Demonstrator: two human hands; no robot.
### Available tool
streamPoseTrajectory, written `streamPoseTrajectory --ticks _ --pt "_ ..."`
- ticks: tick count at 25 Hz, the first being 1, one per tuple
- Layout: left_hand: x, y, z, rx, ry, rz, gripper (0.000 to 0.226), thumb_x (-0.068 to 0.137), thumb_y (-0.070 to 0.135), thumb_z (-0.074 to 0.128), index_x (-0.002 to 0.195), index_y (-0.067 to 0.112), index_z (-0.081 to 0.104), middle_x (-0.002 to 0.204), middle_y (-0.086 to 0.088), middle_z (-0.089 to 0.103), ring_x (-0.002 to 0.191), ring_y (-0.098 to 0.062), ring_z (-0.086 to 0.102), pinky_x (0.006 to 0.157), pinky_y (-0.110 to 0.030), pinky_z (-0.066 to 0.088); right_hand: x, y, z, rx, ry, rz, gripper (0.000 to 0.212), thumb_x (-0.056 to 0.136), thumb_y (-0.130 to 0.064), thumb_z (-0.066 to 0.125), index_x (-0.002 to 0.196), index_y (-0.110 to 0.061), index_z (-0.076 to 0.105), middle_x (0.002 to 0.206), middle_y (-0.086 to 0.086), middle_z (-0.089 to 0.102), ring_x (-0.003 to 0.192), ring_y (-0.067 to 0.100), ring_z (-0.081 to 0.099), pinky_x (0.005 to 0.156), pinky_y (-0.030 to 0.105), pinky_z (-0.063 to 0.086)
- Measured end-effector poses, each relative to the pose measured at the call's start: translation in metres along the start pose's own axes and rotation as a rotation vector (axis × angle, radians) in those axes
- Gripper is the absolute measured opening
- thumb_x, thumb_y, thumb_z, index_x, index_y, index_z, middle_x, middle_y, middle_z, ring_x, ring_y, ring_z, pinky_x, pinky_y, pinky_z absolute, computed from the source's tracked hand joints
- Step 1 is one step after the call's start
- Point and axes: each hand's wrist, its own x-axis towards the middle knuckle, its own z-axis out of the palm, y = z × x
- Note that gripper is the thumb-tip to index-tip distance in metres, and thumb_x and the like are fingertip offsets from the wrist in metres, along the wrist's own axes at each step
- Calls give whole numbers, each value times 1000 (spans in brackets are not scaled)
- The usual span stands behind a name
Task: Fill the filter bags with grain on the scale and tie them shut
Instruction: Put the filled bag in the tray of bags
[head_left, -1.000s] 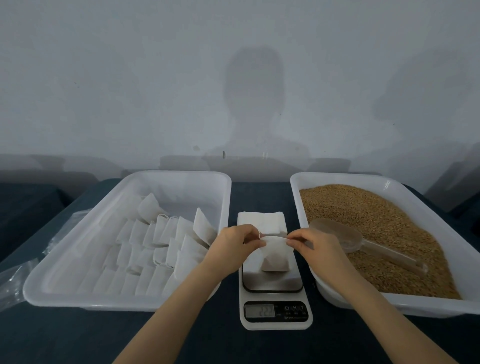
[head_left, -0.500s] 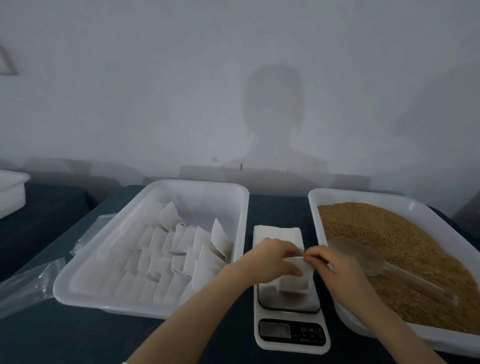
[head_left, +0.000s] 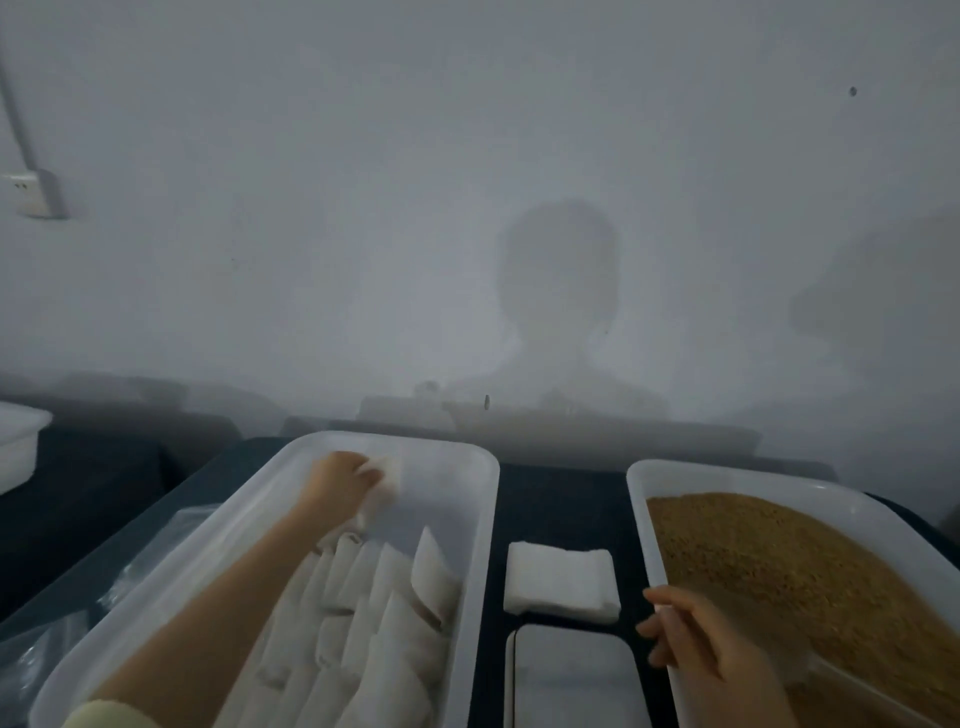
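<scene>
Fingers (head_left: 366, 474) of the left hand (head_left: 337, 480) are curled round a white bag (head_left: 390, 475) at the far end of the left tray (head_left: 485, 519). The bag is blurred, so whether it is full or tied cannot be told. This arm reaches across the tray from the near left, with a pale sleeve (head_left: 104, 717) showing at the bottom edge. Under the forearm, rows of filled bags (head_left: 374, 597) lie packed side by side in the near half of the tray, some leaning on their neighbours.

The right hand (head_left: 696, 647) hangs over the near left rim of the right tray (head_left: 636, 499), its fingers (head_left: 670, 605) loosely bent and a little spread, pointing left. Nothing shows between the fingertips. A clear scoop (head_left: 852, 688) lies on the grain (head_left: 779, 561) just beside the palm and partly under it — whether the hand has hold of it cannot be told. The grain fills this tray almost from wall to wall.

Between the two trays, on the dark table (head_left: 561, 499), the scale (head_left: 571, 670) sits nearest the person with nothing on its plate; its display is cut off by the frame. A stack of flat empty bags (head_left: 561, 582) lies just beyond it, touching or nearly touching the far edge.

To the left of the left tray lies a crumpled clear plastic bag (head_left: 31, 654), and farther off a white tub (head_left: 15, 441) — only its corner shows. A wall socket (head_left: 31, 192) is fixed on the pale wall (head_left: 467, 156) at the upper left.
</scene>
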Motion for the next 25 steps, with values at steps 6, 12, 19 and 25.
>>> streamPoseTrajectory --ticks 6,12,19,25 --pt "23 -63 33 -219 -41 -371 18 90 5 52 79 -6 63 59 -20 65 49 -30 60 49 -34 52 16 -11 -16 3 -208 -3 49 89 13 36 109 -16 70 65 2 69 66 -7 61 74 18 47" --pt "19 -63 35 -289 -109 -363 11 87 0 57 93 4 66 65 -18 68 48 -25 58 52 -33 53 -6 4 12 -14 196 -117 26 88 11 51 96 -10 64 67 5 65 55 1 62 59 11 49" --pt "8 -34 19 55 -28 -239 49 94 11 56 140 2 39 122 -25 58 101 -39 62 79 -43 52 -12 6 21 3 358 -229 29 89 6 52 93 -20 65 70 6 67 58 9 62 63 18 51" --pt "-38 108 45 417 -37 393 27 101 17 42 122 19 58 109 -5 66 95 -24 63 78 -33 50 -13 11 14 74 485 -193 25 94 -7 47 96 -28 61 81 -9 67 65 8 63 62 20 52"
